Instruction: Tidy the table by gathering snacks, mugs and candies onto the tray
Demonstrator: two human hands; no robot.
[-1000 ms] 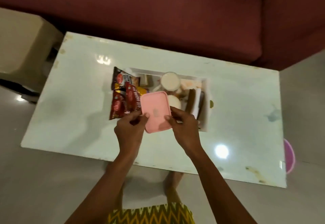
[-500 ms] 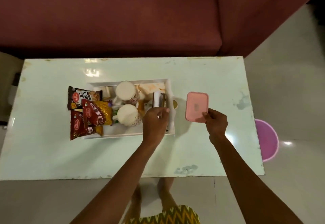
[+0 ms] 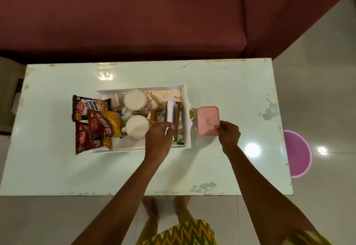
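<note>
A white tray (image 3: 125, 149) sits mid-table. It carries two white mugs (image 3: 135, 101) (image 3: 137, 127), a peanut packet (image 3: 90, 107), a red-and-yellow bhujia packet (image 3: 105, 125) and another red packet (image 3: 83, 139) that hangs over its left rim. At the tray's right end a white packet (image 3: 170, 113) and a brown one (image 3: 177, 117) stand on edge. My left hand (image 3: 159, 139) pinches the near end of the white packet. My right hand (image 3: 229, 134) grips the near right corner of a pink lidded box (image 3: 208, 120), which lies on the table just right of the tray.
A small yellow item (image 3: 191, 114) lies between the tray and the pink box. The glossy white table (image 3: 231, 83) stands before a maroon sofa (image 3: 134, 23). A pink round object (image 3: 296, 153) is on the floor at right. My feet show under the near edge.
The pink box went from above the tray to the table on its right, now held by my right hand alone. My left hand let go of it and took the white packet.
</note>
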